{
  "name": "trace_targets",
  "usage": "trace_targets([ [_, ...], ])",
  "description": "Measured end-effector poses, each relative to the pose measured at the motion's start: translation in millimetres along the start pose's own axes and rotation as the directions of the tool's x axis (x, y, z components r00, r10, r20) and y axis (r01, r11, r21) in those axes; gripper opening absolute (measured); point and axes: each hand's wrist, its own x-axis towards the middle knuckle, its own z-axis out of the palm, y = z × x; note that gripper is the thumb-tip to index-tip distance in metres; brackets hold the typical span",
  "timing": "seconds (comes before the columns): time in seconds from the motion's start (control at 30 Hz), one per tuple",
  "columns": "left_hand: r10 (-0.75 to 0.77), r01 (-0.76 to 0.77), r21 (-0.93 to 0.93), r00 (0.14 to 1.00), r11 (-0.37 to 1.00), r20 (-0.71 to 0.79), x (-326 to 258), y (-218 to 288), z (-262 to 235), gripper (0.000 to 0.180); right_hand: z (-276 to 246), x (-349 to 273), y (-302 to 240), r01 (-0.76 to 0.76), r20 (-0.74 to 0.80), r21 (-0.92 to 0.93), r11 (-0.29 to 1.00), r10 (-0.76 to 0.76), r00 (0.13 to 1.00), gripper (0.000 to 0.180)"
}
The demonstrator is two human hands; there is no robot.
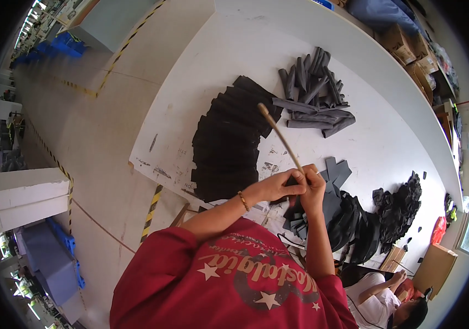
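**Head view: both hands closed on a thin stick over dark fabric pieces**

Head view, nearest first: a red shirt (229, 285) with a pale printed design fills the lower middle and hides the near edge of the white worktop (388, 142). At the lower right another person in a white top (374, 304) sits close by, beside a brown cardboard box (434, 268).

Above the shirt the two forearms rise and meet. The left hand (278, 186), a bracelet on its wrist, is curled shut round the lower end of a thin wooden stick (279, 137). The right hand (314, 189) is also closed, touching the left and pinching the same stick together with a small dark grey fabric piece (293, 181), which is mostly hidden by the fingers. The stick slants up and to the left, its tip over a long fanned row of black fabric pieces (226, 145).

Just under and right of the hands lies a loose heap of dark grey pieces (341, 205), then a black pile (402, 205). Farther off sits a pile of grey rolled strips (314, 90). Beyond the worktop, cardboard boxes (407, 49) line the far side.
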Motion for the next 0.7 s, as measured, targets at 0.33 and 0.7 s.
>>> trace_targets([
  [0.33, -0.180, 0.192, 0.058, 0.968, 0.980, -0.175, -52.2, -14.8, 27.5, 0.032, -30.6, 137.2, -43.3, 0.062, -0.569, 0.022, 0.998, -0.039, 0.822, 0.038],
  [0.7, 0.451, 0.265, 0.918, 0.808, 0.295, -0.378, -53.5, 1.0, -132.3, 0.012, -55.3, 57.6, 42.8, -0.019, 0.250, -0.371, 0.929, 0.120, 0.961, 0.018],
])
